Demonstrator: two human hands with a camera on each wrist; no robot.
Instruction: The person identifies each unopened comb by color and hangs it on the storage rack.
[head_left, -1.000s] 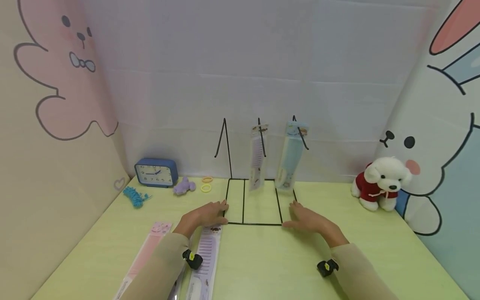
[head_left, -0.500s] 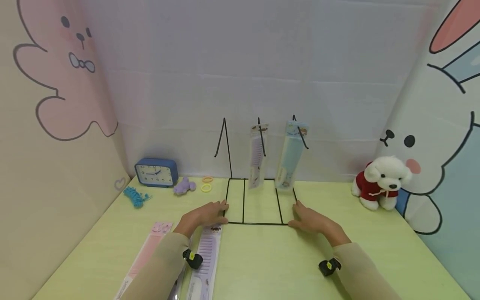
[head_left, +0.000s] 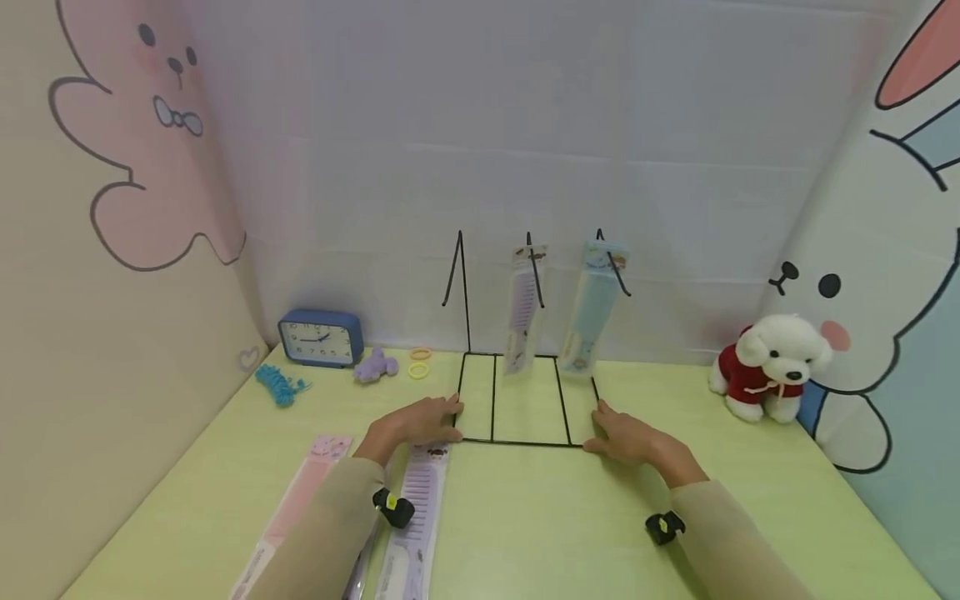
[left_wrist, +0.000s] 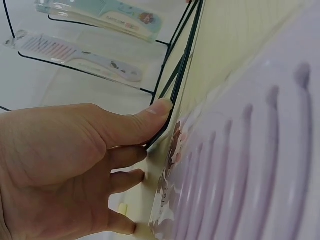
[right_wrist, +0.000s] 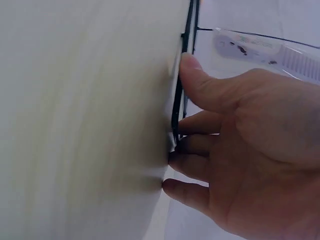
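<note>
A black wire display rack point(head_left: 525, 443) stands on the table with three hooks. My left hand point(head_left: 420, 421) grips its front left corner, thumb on the front wire and fingers along the side. At the front right corner my right hand point(head_left: 630, 435) holds the frame the same way; the right wrist view shows the thumb point(right_wrist: 195, 75) on the wire. From the middle hook hangs a packaged purple comb point(head_left: 522, 304), and from the right hook a packaged light blue comb point(head_left: 595, 300). The left hook is bare.
Under and beside my left forearm lie a packaged purple comb point(head_left: 420, 500) and a pink one point(head_left: 303, 492), with another package partly hidden. Behind are a blue clock point(head_left: 321, 338), blue cord point(head_left: 279, 386), a purple toy point(head_left: 375, 365) and two hair ties point(head_left: 418, 370). A plush dog point(head_left: 772, 367) sits right.
My right hand has slid a little to the right, its thumb moving along the front wire to the corner. My left hand keeps its hold; the head view has shifted slightly.
</note>
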